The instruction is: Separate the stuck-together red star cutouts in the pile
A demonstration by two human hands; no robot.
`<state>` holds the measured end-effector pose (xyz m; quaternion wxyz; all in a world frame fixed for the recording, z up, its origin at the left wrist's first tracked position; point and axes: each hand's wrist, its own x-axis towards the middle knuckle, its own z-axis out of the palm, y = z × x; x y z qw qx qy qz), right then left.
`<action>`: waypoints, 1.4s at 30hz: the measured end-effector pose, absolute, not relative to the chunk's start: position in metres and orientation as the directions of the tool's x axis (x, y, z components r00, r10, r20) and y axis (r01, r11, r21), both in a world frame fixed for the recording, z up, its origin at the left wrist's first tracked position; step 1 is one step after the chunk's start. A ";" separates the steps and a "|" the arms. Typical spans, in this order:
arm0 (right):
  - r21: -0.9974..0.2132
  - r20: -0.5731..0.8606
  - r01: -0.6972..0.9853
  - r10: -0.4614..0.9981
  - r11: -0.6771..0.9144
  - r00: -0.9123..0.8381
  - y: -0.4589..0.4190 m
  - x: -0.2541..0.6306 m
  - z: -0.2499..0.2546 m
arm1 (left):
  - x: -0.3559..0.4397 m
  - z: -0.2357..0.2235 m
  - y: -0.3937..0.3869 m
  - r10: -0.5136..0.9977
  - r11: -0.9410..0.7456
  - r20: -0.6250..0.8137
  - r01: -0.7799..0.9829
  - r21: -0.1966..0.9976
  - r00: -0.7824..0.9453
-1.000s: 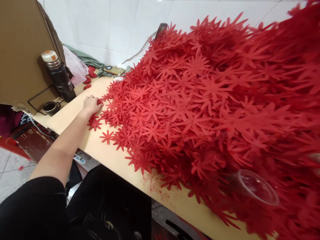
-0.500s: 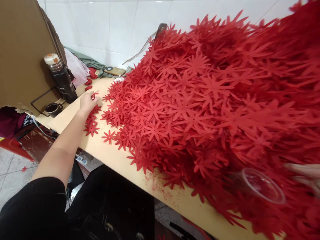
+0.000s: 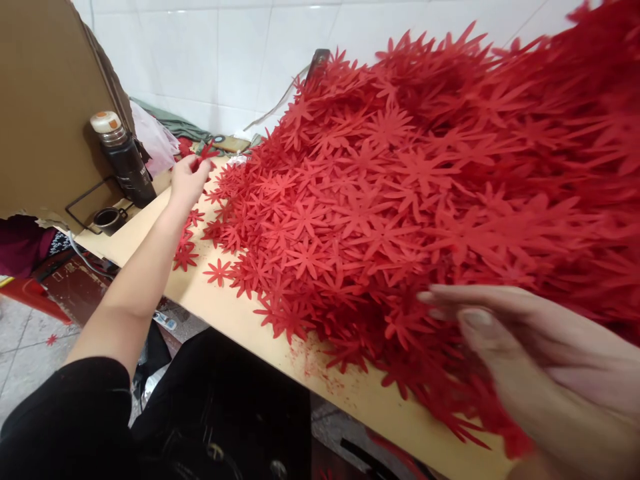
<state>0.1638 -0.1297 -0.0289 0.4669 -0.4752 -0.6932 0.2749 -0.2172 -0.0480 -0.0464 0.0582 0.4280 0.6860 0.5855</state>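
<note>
My left hand [image 3: 190, 181] is raised over the far left of the table, its fingers pinching a red flower-shaped cutout [image 3: 208, 154] with narrow petals. Under and beside that forearm lie a few more red cutouts [image 3: 185, 255]. A huge heap of the same red flower cutouts [image 3: 360, 213] covers most of the table. At the lower right, my right hand [image 3: 535, 360] hovers in front of the heap, thumb apart from the stretched fingers and no object visible between them.
A black thermos [image 3: 127, 167] with a white lid stands by a cardboard sheet [image 3: 45, 113] at the left. Near it are a dark cup [image 3: 110, 220] and a pink-white plastic bag [image 3: 155, 133]. A tiled wall [image 3: 240, 60] rises behind the wooden table [image 3: 240, 327].
My left hand has risen and moved slightly away with the cutout. My right hand has come further into view from the right edge. The clear round plastic container near it no longer shows.
</note>
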 end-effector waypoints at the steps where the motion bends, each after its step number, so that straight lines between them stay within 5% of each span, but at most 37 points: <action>1: -0.834 0.373 0.371 0.913 0.408 -0.167 -0.128 0.155 -0.030 | -0.201 -0.043 -0.050 0.657 -0.118 0.452 0.510 0.852 -0.603; 6: -0.965 0.261 -0.087 0.904 0.246 -0.339 -0.113 0.102 -0.039 | -0.101 -0.033 -0.067 0.744 -0.419 0.592 0.475 0.774 -0.310; 10: -0.958 0.182 -0.275 0.903 0.075 -0.389 -0.100 0.075 -0.041 | -0.034 -0.029 -0.079 0.818 -0.492 0.576 0.506 0.709 -0.012; 18: -0.923 0.251 -0.357 0.929 0.144 -0.273 -0.096 0.086 -0.018 | 0.017 -0.019 -0.079 0.687 -0.600 0.715 0.659 0.454 0.132; 29: -0.905 0.328 -0.314 0.940 0.286 -0.089 -0.081 0.099 -0.021 | 0.029 0.008 -0.072 0.776 -0.531 0.550 0.791 0.304 0.310; 32: -0.909 0.315 -0.307 0.948 0.284 -0.056 -0.076 0.103 -0.018 | 0.029 0.013 -0.066 0.767 -0.577 0.548 0.731 0.364 0.333; 38: -0.914 0.243 -0.341 0.970 0.222 -0.020 -0.065 0.116 -0.009 | 0.020 0.008 -0.050 0.863 -0.504 0.476 0.345 0.792 0.170; 42: -0.916 0.293 -0.273 0.955 0.293 0.043 -0.063 0.119 0.005 | 0.018 0.011 -0.054 0.879 -0.473 0.466 0.061 0.879 0.105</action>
